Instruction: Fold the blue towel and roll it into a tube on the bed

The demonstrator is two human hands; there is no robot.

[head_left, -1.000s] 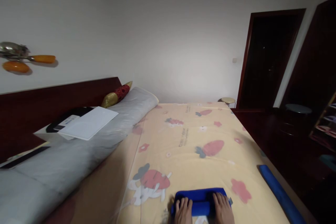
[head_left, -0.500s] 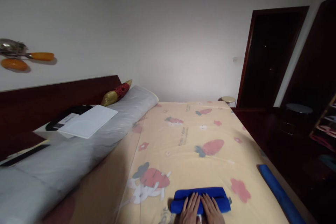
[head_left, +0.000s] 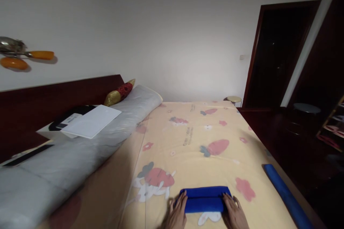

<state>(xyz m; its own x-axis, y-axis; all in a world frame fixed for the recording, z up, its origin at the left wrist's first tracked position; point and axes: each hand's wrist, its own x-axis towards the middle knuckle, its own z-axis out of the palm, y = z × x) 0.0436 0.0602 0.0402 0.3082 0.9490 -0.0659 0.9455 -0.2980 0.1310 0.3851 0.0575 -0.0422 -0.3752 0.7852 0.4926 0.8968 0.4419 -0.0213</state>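
A blue folded cloth (head_left: 205,200) lies flat on the bed close to me, with a dark seam running across its length where two folded parts meet. My left hand (head_left: 178,211) is at its left end, the fingers bent over that edge and gripping it. At the opposite end, my right hand (head_left: 234,210) has its thumb and forefinger on the right edge, while its outer fingers rest partly beside the cloth. The undersides of both hands are hidden.
The bed sheet (head_left: 188,157) has carrot and rabbit prints. A blue roll (head_left: 286,195) lies along the bed's right edge. At left are a grey bedding roll (head_left: 88,161), a white flat box (head_left: 92,121) and a red-gold cushion (head_left: 119,93). Stools (head_left: 234,99) stand beyond.
My hands have moved apart from the cloth's middle, where they lay flat side by side, out to its two ends. The cloth's top now shows uncovered, its outline straighter.
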